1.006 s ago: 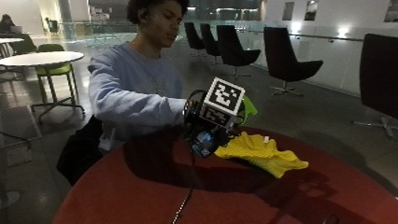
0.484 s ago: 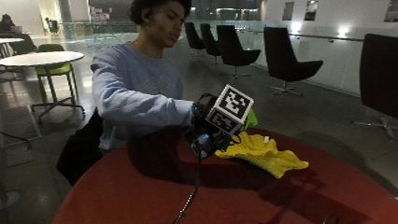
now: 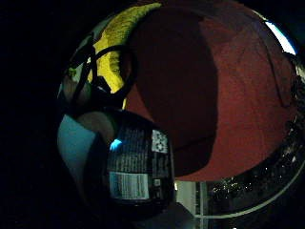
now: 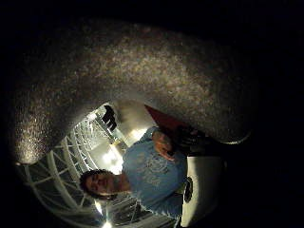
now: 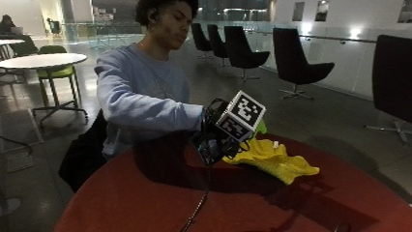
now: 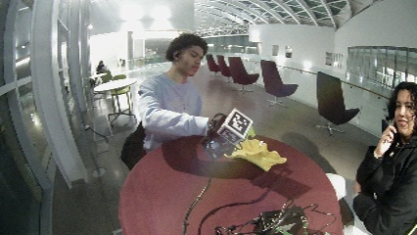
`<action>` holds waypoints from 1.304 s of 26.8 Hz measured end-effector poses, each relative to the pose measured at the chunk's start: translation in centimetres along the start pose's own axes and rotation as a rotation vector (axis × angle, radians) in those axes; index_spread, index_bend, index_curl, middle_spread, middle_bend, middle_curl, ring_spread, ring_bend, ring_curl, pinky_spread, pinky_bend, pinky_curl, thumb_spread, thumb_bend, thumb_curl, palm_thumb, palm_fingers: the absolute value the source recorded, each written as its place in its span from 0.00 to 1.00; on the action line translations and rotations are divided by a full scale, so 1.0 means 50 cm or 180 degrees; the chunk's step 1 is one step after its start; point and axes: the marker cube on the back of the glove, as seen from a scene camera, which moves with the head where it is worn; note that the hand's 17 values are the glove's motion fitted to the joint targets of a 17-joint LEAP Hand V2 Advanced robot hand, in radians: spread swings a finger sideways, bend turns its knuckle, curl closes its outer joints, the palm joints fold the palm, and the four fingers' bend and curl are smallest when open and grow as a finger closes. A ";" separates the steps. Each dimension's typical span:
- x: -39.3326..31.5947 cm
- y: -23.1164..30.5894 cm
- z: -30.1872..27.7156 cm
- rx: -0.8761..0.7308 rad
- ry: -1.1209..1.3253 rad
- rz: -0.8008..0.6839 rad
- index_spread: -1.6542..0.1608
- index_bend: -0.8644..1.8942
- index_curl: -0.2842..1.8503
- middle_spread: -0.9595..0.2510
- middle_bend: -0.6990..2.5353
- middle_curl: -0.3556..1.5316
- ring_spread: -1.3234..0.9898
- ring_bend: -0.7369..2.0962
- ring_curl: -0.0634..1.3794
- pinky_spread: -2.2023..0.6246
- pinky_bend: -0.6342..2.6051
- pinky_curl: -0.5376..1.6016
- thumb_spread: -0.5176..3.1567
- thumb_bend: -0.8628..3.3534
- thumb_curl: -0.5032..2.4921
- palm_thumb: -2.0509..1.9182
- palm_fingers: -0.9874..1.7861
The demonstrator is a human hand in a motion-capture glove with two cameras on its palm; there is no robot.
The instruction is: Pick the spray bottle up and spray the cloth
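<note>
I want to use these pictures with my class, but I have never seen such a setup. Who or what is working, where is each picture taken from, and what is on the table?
No machine here: a person works at a round red table with a black-gloved right hand. Two pictures come from cameras beside the table, one wider. The two round pictures come from cameras on that hand's palm. A crumpled yellow cloth lies on the table. The little-finger-side palm view shows a dark labelled bottle close to the palm, apparently the spray bottle; whether the fingers grip it cannot be seen.
</note>
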 end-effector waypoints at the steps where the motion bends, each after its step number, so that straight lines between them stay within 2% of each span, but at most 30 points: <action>1: 0.000 0.000 0.001 -0.0003 0.0004 0.0000 0.78 0.36 0.31 0.74 0.31 0.44 0.55 0.42 0.32 0.81 0.29 0.43 0.32 0.20 0.39 0.76 0.76; 10: -0.008 0.001 0.013 -0.0016 -0.0043 -0.0010 0.79 0.36 0.31 0.74 0.31 0.44 0.55 0.42 0.32 0.81 0.29 0.43 0.32 0.20 0.40 0.76 0.76; 15: -0.019 0.013 0.010 0.0228 -0.0207 -0.0206 0.79 0.36 0.31 0.74 0.31 0.44 0.55 0.42 0.32 0.81 0.29 0.43 0.32 0.20 0.40 0.76 0.76; 18: -0.044 0.037 0.001 0.0538 -0.0439 -0.0518 0.79 0.36 0.31 0.74 0.31 0.44 0.55 0.42 0.32 0.81 0.29 0.43 0.32 0.20 0.40 0.76 0.76; 24: -0.144 0.099 0.020 0.1155 -0.1222 -0.1502 0.79 0.36 0.31 0.74 0.31 0.44 0.55 0.42 0.32 0.81 0.29 0.42 0.33 0.20 0.40 0.76 0.76; 29: -0.223 0.133 0.084 0.1119 -0.1667 -0.2390 0.79 0.36 0.31 0.73 0.31 0.44 0.55 0.43 0.32 0.81 0.29 0.42 0.33 0.20 0.40 0.76 0.76; 32: -0.261 0.120 0.130 0.1204 -0.1681 -0.2662 0.79 0.36 0.31 0.73 0.31 0.44 0.55 0.43 0.32 0.81 0.29 0.43 0.33 0.20 0.40 0.75 0.76; 35: -0.297 0.093 0.166 0.1317 -0.1775 -0.2733 0.79 0.36 0.31 0.73 0.31 0.44 0.55 0.42 0.32 0.81 0.29 0.43 0.33 0.20 0.40 0.75 0.76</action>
